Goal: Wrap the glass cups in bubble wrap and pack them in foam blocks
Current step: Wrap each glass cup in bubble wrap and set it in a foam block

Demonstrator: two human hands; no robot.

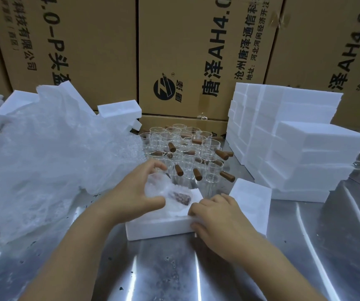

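Item: wrapped glass cup (173, 195), gripped in my left hand (131, 194) over the foam block (159, 227). Its handle axis points right, toward my right hand (217, 217), which pinches the block's near corner.

So the block (159, 227) sits mid-table (174, 274): wrapped cup (172, 193) on it, spare block (250, 200) just to its right, cups (183, 153) right behind it, bubble wrap (44, 153) heaped to its left, foam stack (294, 144) behind-right, boxes (196, 51) furthest back.
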